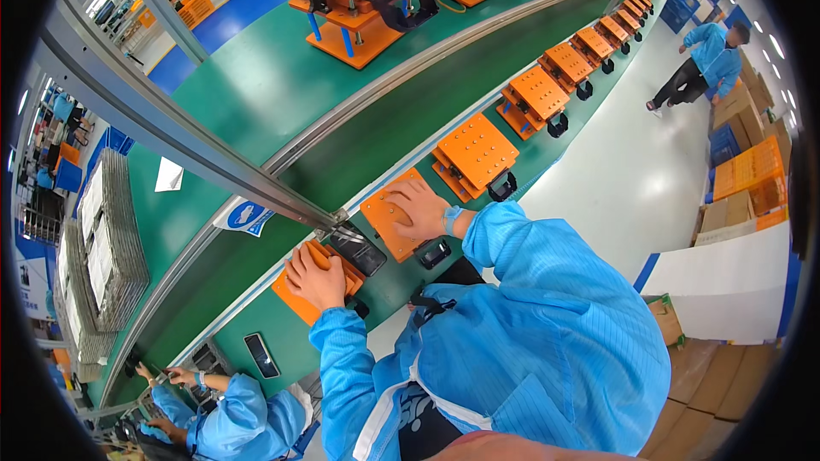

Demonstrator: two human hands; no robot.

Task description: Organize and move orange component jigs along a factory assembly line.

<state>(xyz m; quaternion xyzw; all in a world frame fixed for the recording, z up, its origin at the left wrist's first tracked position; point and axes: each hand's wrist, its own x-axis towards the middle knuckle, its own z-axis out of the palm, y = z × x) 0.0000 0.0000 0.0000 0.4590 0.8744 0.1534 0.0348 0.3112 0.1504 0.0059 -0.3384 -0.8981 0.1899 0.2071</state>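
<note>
My left hand (pixel 314 280) lies over the top of an orange press fixture (pixel 289 297), fingers apart on its plate. Beside it, my right hand (pixel 418 207) rests with spread fingers on the orange plate of a second fixture (pixel 382 215). What is inside either fixture is hidden. A flat, dark, glossy rectangular piece (pixel 359 252) lies between the two fixtures. The second fixture has a black handle (pixel 434 253) on the side nearest me. To the left, a phone-like device (pixel 261 355) with a dark face lies on the green bench.
More orange fixtures (pixel 477 154) line the bench to the right. Beyond the green conveyor (pixel 367 132), large fixtures (pixel 354 0) stand on another bench. A metal post (pixel 196 154) crosses at left, near stacked trays (pixel 107 243). A co-worker (pixel 248 414) works at lower left; another person (pixel 713 60) walks right.
</note>
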